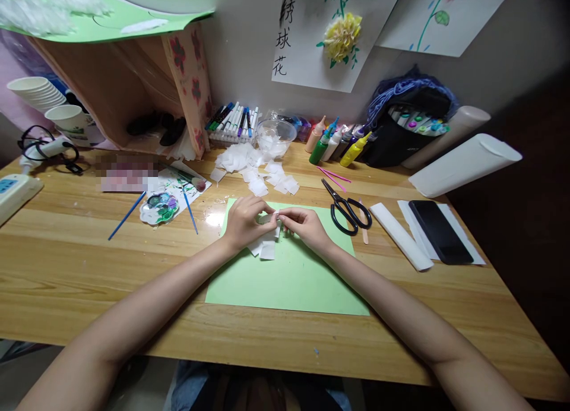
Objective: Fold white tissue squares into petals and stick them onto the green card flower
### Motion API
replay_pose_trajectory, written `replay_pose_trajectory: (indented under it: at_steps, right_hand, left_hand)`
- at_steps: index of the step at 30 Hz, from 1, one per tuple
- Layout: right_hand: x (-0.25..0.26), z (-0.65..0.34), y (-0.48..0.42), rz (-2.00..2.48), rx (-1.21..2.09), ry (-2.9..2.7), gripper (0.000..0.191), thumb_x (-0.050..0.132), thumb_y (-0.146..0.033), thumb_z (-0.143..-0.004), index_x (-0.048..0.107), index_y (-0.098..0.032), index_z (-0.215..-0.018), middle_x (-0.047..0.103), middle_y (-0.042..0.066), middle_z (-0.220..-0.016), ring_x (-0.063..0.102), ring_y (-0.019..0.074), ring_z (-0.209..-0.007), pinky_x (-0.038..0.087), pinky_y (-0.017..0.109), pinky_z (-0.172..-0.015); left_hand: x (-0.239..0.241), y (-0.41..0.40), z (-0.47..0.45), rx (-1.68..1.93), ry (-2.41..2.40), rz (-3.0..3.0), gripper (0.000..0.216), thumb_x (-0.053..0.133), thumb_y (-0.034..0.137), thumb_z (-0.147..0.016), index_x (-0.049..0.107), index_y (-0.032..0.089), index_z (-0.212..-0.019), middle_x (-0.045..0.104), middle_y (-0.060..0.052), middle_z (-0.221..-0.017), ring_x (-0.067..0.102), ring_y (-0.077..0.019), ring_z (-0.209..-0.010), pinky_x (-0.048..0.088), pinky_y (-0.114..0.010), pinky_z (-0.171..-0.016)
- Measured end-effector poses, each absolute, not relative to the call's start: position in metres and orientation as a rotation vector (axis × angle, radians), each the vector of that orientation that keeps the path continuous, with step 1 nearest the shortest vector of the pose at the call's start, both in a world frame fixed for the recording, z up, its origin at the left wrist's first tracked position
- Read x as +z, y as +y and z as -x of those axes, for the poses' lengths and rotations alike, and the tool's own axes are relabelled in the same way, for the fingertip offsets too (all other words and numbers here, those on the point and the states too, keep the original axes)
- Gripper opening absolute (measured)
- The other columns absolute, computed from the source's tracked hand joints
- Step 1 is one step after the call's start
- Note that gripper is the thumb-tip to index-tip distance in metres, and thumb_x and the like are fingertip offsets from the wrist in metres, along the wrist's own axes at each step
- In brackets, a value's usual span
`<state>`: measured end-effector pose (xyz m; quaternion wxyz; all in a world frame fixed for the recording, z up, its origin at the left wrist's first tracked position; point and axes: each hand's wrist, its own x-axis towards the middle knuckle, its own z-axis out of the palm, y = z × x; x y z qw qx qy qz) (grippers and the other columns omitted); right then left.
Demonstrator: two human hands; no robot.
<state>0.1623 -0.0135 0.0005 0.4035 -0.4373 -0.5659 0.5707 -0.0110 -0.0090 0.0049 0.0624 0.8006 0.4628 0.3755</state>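
Both my hands meet over the upper part of a light green paper sheet [294, 286] on the wooden table. My left hand [247, 221] is closed in a pinch on a small piece of white tissue paper [276, 215]. From the other side, my right hand [305, 225] pinches the same little piece with thumb and forefinger. Under and beside my left hand lie several white tissue squares [267, 249] on the green sheet. A heap of similar cut squares [240, 157] spreads behind my hands, near a clear plastic bowl [276, 139].
Black-handled scissors [350, 212] lie right of the sheet, near a folded white paper strip [401, 236] and a phone [440, 231]. Paint bottles [319, 149] and markers [234, 121] line the wall. A paint palette [159, 209] and brushes [127, 216] are at left.
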Motion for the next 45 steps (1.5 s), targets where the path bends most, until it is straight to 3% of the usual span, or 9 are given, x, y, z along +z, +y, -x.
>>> replay_pose_trajectory:
  at_steps: [8,15,23,31,38,40,42,45]
  right_hand:
    - [-0.002,-0.162,-0.013,1.115,1.381,-1.412,0.023,0.069,-0.036,-0.071,0.069,-0.015,-0.082,0.066,0.003,-0.072,0.053,0.0096,-0.055,0.041,0.024,-0.050]
    - [-0.001,-0.164,-0.013,1.131,1.418,-1.266,0.045,0.072,-0.038,-0.068,0.056,-0.016,-0.105,0.069,0.001,-0.074,0.051,0.0074,-0.050,0.041,0.021,-0.047]
    - [0.002,-0.163,-0.015,1.113,1.457,-1.255,0.047,0.074,-0.038,-0.068,0.052,-0.018,-0.104,0.069,0.001,-0.075,0.054,0.0081,-0.049,0.045,0.023,-0.052]
    - [-0.003,-0.164,-0.011,1.136,1.316,-1.238,0.032,0.071,-0.036,-0.069,0.053,-0.018,-0.089,0.061,-0.002,-0.072,0.052,0.0087,-0.054,0.044,0.021,-0.045]
    - [-0.008,-0.177,0.008,1.194,1.180,-1.269,0.014,0.065,-0.029,-0.072,0.058,-0.017,-0.076,0.061,0.001,-0.073,0.050,0.0079,-0.054,0.044,0.022,-0.049]
    - [-0.010,-0.181,0.012,1.208,1.176,-1.260,0.018,0.064,-0.030,-0.073,0.062,-0.016,-0.084,0.064,0.003,-0.081,0.054,0.0097,-0.060,0.048,0.024,-0.055]
    - [-0.011,-0.182,0.014,1.198,1.191,-1.307,0.026,0.063,-0.031,-0.076,0.064,-0.017,-0.098,0.066,0.007,-0.097,0.061,0.0138,-0.076,0.052,0.030,-0.071]
    - [-0.010,-0.182,0.012,1.169,1.174,-1.463,0.034,0.060,-0.030,-0.080,0.061,-0.020,-0.113,0.055,0.010,-0.127,0.060,0.0178,-0.101,0.046,0.038,-0.096]
  left_hand:
    - [0.007,-0.009,0.012,1.142,1.353,-2.410,0.012,0.061,0.031,-0.080,0.063,0.020,-0.077,0.067,-0.002,-0.076,0.059,-0.0161,-0.074,0.039,-0.029,-0.067]
    - [0.006,-0.009,0.012,1.169,1.309,-2.443,0.019,0.062,0.038,-0.081,0.065,0.020,-0.083,0.068,-0.003,-0.082,0.060,-0.0167,-0.079,0.039,-0.029,-0.069]
    - [0.007,-0.010,0.011,1.166,1.302,-2.489,0.015,0.059,0.032,-0.084,0.066,0.020,-0.078,0.067,-0.002,-0.077,0.060,-0.0150,-0.074,0.038,-0.028,-0.066]
    - [0.007,-0.005,0.013,1.251,1.450,-2.060,0.012,0.056,0.027,-0.083,0.056,0.018,-0.075,0.061,0.000,-0.073,0.054,-0.0121,-0.066,0.041,-0.026,-0.064]
    - [-0.006,0.014,0.020,1.327,1.542,-1.399,0.018,0.056,0.036,-0.084,0.053,0.018,-0.081,0.058,0.002,-0.062,0.052,-0.0097,-0.052,0.040,-0.021,-0.049]
    - [-0.008,0.016,0.022,1.324,1.475,-1.348,0.020,0.056,0.037,-0.084,0.054,0.017,-0.086,0.062,0.000,-0.066,0.057,-0.0109,-0.055,0.042,-0.021,-0.050]
    - [-0.008,0.017,0.022,1.323,1.396,-1.366,0.022,0.054,0.036,-0.086,0.056,0.017,-0.097,0.068,-0.006,-0.084,0.063,-0.0125,-0.065,0.048,-0.023,-0.059]
    - [-0.008,0.016,0.022,1.273,1.394,-1.486,0.030,0.051,0.030,-0.088,0.054,0.020,-0.117,0.064,-0.009,-0.113,0.065,-0.0138,-0.082,0.051,-0.029,-0.077]
